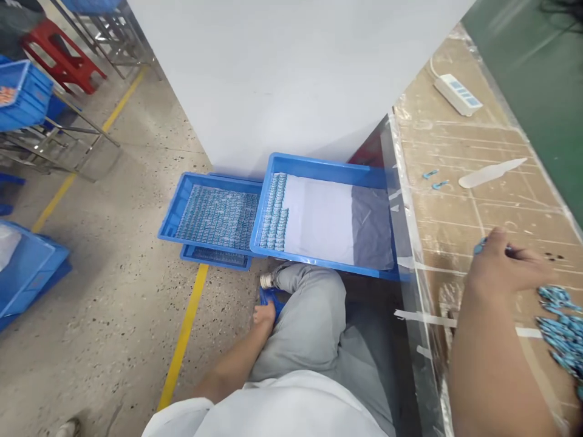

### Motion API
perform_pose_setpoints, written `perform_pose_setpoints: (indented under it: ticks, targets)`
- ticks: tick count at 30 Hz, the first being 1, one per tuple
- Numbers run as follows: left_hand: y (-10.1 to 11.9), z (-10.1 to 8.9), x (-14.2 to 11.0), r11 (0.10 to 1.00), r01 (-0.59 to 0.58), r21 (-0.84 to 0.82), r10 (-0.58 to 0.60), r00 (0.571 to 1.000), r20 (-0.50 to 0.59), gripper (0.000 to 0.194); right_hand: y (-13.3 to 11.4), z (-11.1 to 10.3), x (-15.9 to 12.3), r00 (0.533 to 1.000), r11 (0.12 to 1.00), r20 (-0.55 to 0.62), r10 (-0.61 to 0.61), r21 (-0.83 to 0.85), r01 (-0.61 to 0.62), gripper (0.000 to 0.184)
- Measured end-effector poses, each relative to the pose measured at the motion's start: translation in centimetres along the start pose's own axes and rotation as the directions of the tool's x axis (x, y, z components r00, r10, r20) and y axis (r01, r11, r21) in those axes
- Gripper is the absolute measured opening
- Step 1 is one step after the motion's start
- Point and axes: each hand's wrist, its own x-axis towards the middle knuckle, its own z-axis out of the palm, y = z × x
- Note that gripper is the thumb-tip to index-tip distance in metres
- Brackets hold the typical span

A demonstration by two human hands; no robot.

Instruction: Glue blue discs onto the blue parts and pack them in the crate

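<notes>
On the worktop (455,224): your R hand (505,264) pinching blue pcs (480,246)

It's curled in w/ blue showing at the tips; can't tell how many. Pile of similar pcs (562,331) lies just beside it; two loose pcs (439,184) lie nr a white blade (492,173). Your L hand (264,313) is down by your shoe (266,280), curled at a blue item (265,295); can't tell if gripping. Blue tray (319,166) beyond your knee (325,291) holds rows of pcs (274,212) at its left end
</notes>
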Motion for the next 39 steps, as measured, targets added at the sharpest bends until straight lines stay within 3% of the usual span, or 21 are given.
perform_pose_setpoints:
  ticks: [2,3,5,6,7,9,10,11,13,15,18,22,26,30,35,37,39]
  targets:
    - [-0.4,0.9,0.1,0.999,0.017,0.044,-0.016,0.999,-0.036,0.042,-3.3,0.6,-2.9,0.998,0.986,0.060,0.000,0.167,-0.010,0.049]
    - [-0.5,1.4,0.2,0.998,0.004,0.063,-0.001,0.999,-0.045,0.041,-5.1,1.2,-4.9,0.980,0.977,0.190,-0.052,0.215,0.010,0.049]
    - [-0.5,2.3,0.5,0.995,-0.041,0.089,0.045,0.998,-0.041,0.036,-8.4,3.0,-9.4,0.855,0.959,0.481,-0.193,0.277,0.060,0.043]
    - [-0.5,2.6,0.7,0.994,-0.056,0.099,0.059,0.998,-0.034,0.031,-9.7,4.3,-11.7,0.762,0.956,0.595,-0.257,0.273,0.109,0.043]
    - [-0.5,2.9,0.9,0.992,-0.062,0.107,0.065,0.998,-0.027,0.028,-10.8,5.9,-13.9,0.633,0.946,0.705,-0.321,0.278,0.169,0.044]
    - [-0.5,3.1,1.2,0.991,-0.058,0.120,0.061,0.998,-0.021,0.028,-11.9,9.5,-17.4,0.317,0.888,0.849,-0.422,0.317,0.332,0.047]
    - [-0.5,3.1,1.3,0.991,-0.055,0.123,0.058,0.998,-0.020,0.028,-12.1,11.4,-18.7,0.150,0.839,0.890,-0.431,0.335,0.428,0.048]
    - [-0.6,3.1,1.3,0.991,-0.051,0.124,0.054,0.998,-0.020,0.028,-12.0,13.3,-19.6,0.012,0.783,0.909,-0.417,0.352,0.512,0.050]
    - [-0.6,3.1,1.4,0.992,-0.038,0.124,0.041,0.999,-0.024,0.025,-11.4,16.7,-20.8,-0.124,0.720,0.915,-0.384,0.381,0.580,0.049]
    - [-0.6,3.1,1.4,0.993,-0.023,0.119,0.027,0.999,-0.031,0.022,-10.8,19.3,-21.3,-0.198,0.681,0.907,-0.371,0.411,0.606,0.046]
    - [-0.4,3.1,1.4,0.995,-0.018,0.100,0.022,0.999,-0.042,0.019,-10.4,21.3,-21.7,-0.304,0.615,0.881,-0.362,0.471,0.632,0.043]
    - [-0.2,3.0,1.6,0.997,-0.033,0.074,0.035,0.999,-0.032,0.020,-11.2,21.8,-21.8,-0.373,0.556,0.857,-0.356,0.515,0.653,0.043]
    - [-0.4,3.1,1.8,0.998,-0.035,0.050,0.035,0.999,-0.005,0.018,-11.8,21.2,-20.7,-0.382,0.519,0.830,-0.406,0.554,0.651,0.048]
    - [-0.7,3.3,2.1,0.999,-0.016,0.039,0.016,1.000,0.023,0.020,-11.1,21.0,-18.9,-0.289,0.601,0.828,-0.480,0.550,0.580,0.053]
    - [-0.7,3.4,2.2,0.999,-0.006,0.038,0.005,1.000,0.020,0.020,-9.9,19.8,-18.6,-0.121,0.653,0.818,-0.563,0.530,0.541,0.040]
    - [-0.7,3.4,2.1,0.999,-0.013,0.037,0.013,1.000,0.008,0.019,-9.7,18.9,-19.4,-0.109,0.625,0.817,-0.567,0.513,0.588,0.037]
    - [-0.7,3.5,2.1,0.999,-0.020,0.041,0.020,1.000,-0.004,0.018,-9.8,18.1,-20.4,-0.142,0.590,0.822,-0.551,0.504,0.631,0.033]
